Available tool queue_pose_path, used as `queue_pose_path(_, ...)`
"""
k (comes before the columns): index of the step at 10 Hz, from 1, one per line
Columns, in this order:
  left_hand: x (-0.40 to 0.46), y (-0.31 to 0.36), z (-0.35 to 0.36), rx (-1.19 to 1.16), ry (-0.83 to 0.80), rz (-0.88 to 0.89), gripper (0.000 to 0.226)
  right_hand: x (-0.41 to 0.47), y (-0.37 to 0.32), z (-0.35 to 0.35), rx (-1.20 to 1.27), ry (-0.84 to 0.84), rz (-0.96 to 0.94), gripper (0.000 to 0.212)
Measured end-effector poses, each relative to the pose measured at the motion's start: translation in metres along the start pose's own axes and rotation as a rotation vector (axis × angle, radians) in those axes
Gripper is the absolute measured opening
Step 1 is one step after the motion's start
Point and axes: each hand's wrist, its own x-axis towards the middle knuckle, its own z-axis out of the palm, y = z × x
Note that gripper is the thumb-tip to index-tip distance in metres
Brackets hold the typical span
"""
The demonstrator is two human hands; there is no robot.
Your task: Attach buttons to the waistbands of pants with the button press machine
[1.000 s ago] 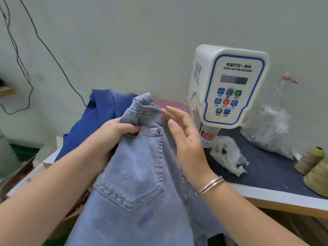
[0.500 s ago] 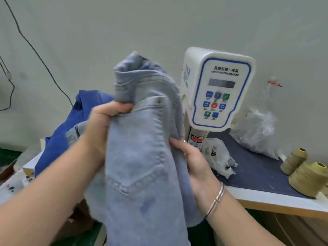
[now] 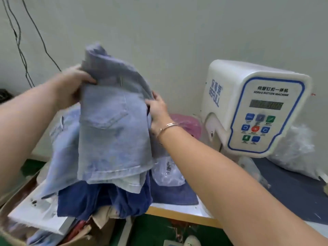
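The pale blue denim pants hang folded at the centre left of the frame, above a heap of dark blue garments, well apart from the white button press machine with its blue-edged control panel at the right. The likely risk is that the bundle slides or unfolds over the heap's edge if dropped loosely. The left hand pinches the upper left fold near the waistband; the right hand curls round the right edge, so the cloth spans between both grips.

Table: button machine, dark mat, plastic bags, blue garments.
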Motion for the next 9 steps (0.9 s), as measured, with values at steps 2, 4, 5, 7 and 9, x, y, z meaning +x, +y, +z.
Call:
queue_pose_path(2, 0.007, -0.105, 0.023, 0.81, 0.08, 0.038, 0.059, 0.004, 0.064, -0.06, -0.839, 0.205, -0.155, 0.055)
queue_pose_path(4, 0.011, -0.115, 0.081, 0.84, 0.113, 0.281, 0.052, 0.001, 0.081, -0.018, -1.32, -0.176, -0.437, 0.048)
queue_pose_path(5, 0.009, -0.154, 0.092, 1.11, 0.022, 0.205, 0.052, 0.003, 0.113, -0.044, -1.426, -0.237, -0.129, 0.05)
queue_pose_path(7, 0.013, -0.165, 0.103, 1.131, 0.078, 0.253, 0.052, 0.007, 0.123, -0.055, -1.37, -0.248, -0.067, 0.051)
queue_pose_path(9, 0.0, -0.145, 0.107, 1.235, 0.108, 0.417, 0.049, -0.062, 0.105, -0.093, -1.153, -0.271, -0.128, 0.057)
